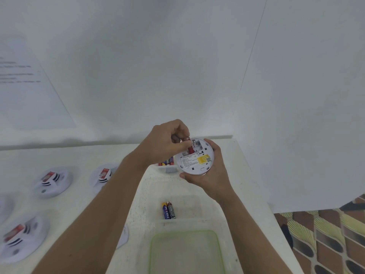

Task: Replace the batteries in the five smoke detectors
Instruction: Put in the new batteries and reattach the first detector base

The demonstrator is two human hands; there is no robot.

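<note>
Right hand (212, 175) cups the detector (194, 157) back-up above the bench (246, 175), fingers wrapped round its rim; left hand (167, 143) pinches a red battery (187, 138) at the open bay, one end tipped up; going in or coming out, I can't tell. That shell looks light and hollow, so hold the rim, not the thin bay walls; the cell is small, slick and stiff, best nipped mid-body. Three more units (53, 181) wait on the left; two cells (169, 210) lie in the tray (150, 204).
</note>
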